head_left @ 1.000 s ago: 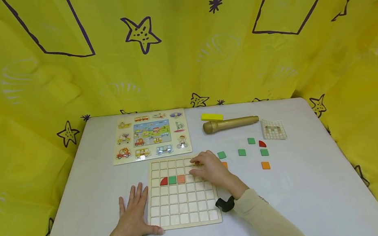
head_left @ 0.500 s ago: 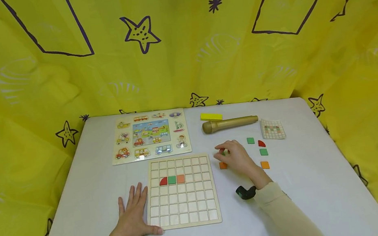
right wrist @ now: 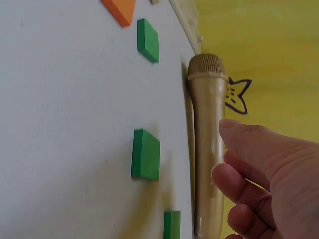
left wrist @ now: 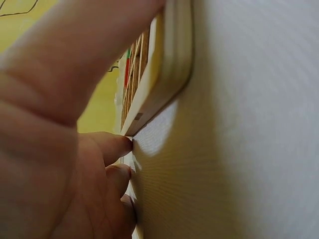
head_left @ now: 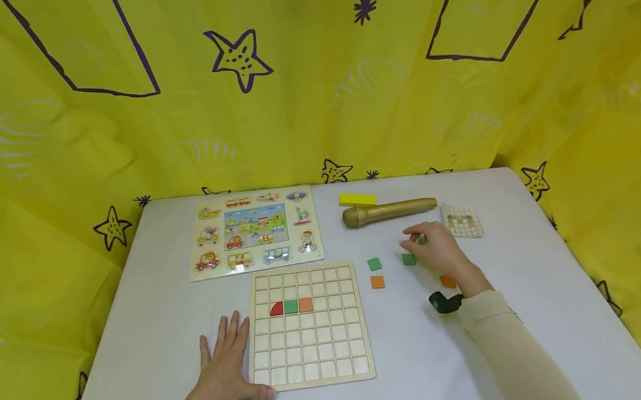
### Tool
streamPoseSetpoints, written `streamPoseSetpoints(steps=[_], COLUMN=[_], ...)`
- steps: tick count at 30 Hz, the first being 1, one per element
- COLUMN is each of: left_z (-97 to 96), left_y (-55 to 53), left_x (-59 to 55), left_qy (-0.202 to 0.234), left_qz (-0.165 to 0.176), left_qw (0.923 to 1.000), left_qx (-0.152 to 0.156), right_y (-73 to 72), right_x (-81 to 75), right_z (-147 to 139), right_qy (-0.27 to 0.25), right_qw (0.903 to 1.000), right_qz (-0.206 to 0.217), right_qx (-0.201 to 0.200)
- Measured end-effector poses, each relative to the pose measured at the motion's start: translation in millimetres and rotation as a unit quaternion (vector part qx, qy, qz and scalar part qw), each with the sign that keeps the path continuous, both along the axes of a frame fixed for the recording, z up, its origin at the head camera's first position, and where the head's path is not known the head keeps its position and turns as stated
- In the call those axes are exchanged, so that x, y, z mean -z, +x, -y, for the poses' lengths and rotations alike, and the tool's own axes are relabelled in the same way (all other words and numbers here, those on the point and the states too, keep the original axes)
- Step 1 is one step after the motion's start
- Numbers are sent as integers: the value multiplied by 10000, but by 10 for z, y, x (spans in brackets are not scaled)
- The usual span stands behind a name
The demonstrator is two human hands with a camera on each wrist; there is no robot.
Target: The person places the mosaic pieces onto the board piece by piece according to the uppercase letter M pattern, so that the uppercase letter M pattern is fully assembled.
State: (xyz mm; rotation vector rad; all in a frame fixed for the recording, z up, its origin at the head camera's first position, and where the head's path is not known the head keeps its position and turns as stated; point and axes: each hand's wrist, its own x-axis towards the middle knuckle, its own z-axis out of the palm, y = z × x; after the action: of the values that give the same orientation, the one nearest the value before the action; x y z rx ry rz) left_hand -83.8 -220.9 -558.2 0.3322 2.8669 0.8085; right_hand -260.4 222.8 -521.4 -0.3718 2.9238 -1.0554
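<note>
My left hand (head_left: 222,376) lies spread at the left side of a wooden grid board (head_left: 341,331), its thumb on the near-left corner. One row of the board holds a red quarter-circle tile (head_left: 277,309), a green square tile (head_left: 290,307) and a salmon square tile (head_left: 306,305). Over the loose tiles on the right hovers my right hand (head_left: 443,252), nothing held, its thumb and fingers apart in the right wrist view. Close to its fingertips are two green tiles (head_left: 409,259). An orange tile (head_left: 448,281) shows partly under the wrist; other tiles there are hidden.
Between board and right hand lie another green tile (head_left: 375,264) and an orange tile (head_left: 377,282). Behind them are a gold microphone (head_left: 388,211), a yellow block (head_left: 357,200) and a pattern card (head_left: 461,220). A vehicle picture puzzle (head_left: 257,257) sits at the back left.
My right hand has moved right, from above the board's far-right part, past the nearer green tile, to the farther loose tiles. My left hand has stayed in place.
</note>
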Motion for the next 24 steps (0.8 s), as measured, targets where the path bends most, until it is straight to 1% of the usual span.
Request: streamPoseSetpoints(steps=[1, 7, 10, 15, 24], left_z=[0, 3, 4, 3, 6], left_y=[1, 2, 3, -2, -5], left_x=[2, 19, 14, -1, 4], left_qy=[7, -9, -3, -40, -116], left_qz=[-6, -38, -36, -7, 9], left_qw=[10000, 10000, 10000, 10000, 9999], left_qx=[-2, -12, -11, 6, 31], right_y=[-17, -75, -90, -146, -213], right_x=[-3, -19, -12, 45, 128], right_z=[-44, -250, -317, -389, -434], right_qy=[37, 521, 613, 821, 1032], right_qw=[10000, 9986, 9980, 9962, 9946], right_qz=[36, -96, 91, 274, 123], right_qx=[32, 93, 106, 86, 71])
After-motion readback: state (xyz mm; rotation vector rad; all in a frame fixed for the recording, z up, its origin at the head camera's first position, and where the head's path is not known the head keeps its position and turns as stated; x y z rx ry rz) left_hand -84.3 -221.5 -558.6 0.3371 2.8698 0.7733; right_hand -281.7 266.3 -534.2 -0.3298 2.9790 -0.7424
